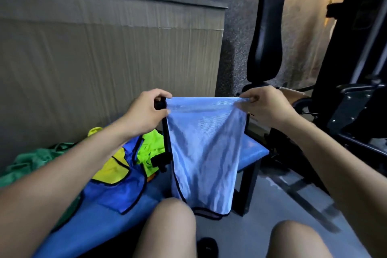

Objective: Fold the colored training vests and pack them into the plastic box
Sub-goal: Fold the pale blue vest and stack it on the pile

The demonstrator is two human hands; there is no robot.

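A light blue mesh vest (204, 148) with black trim hangs in front of me, stretched between both hands above my knees. My left hand (146, 109) pinches its top left corner at the black edging. My right hand (266, 104) pinches the top right corner. On the blue bench (253, 151) to my left lies a heap of other vests: a dark blue one (117, 190), a yellow one (114, 170), a neon green one (149, 153) and a dark green one (31, 163). No plastic box shows in this view.
A tall corrugated cardboard panel (104, 52) stands right behind the bench. A black padded gym seat back (266, 33) and a black machine frame (354, 100) fill the right side. My bare knees (167, 228) are at the bottom, over grey floor.
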